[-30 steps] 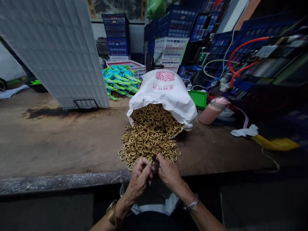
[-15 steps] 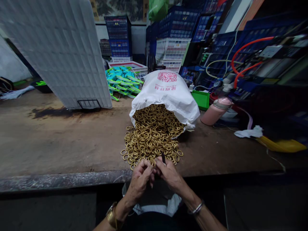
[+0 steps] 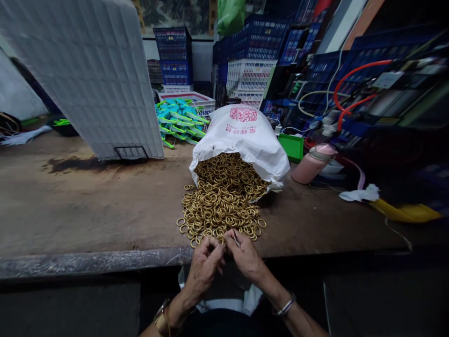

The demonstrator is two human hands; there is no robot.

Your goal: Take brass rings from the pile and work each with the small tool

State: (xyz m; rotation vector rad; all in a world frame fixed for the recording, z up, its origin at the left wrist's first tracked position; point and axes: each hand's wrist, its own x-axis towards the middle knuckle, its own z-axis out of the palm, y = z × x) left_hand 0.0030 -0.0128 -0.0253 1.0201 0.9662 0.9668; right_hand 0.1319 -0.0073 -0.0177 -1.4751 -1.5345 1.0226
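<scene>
Gold-coloured rings spill in a heap from the mouth of a white woven sack lying on its side. At the heap's front edge my left hand is closed, thumb and forefinger pinched on what looks like one of the rings, mostly hidden by the fingertips. Close beside it, fingertips nearly touching, my right hand is closed around a thin dark blade-like tool that sticks up past the forefinger. The tool's other end is hidden in the fingers.
Left stands a tall pale ribbed panel on a wire stand. Turquoise and green plastic parts are piled behind the sack. On the right are a green tray, a pink bottle, and a machine with red hoses. The worktable's edge runs in front.
The tool in my right hand has tilted, and more of its pale side shows. The ring at my left fingertips is less visible now. Both hands stay at nearly the same place.
</scene>
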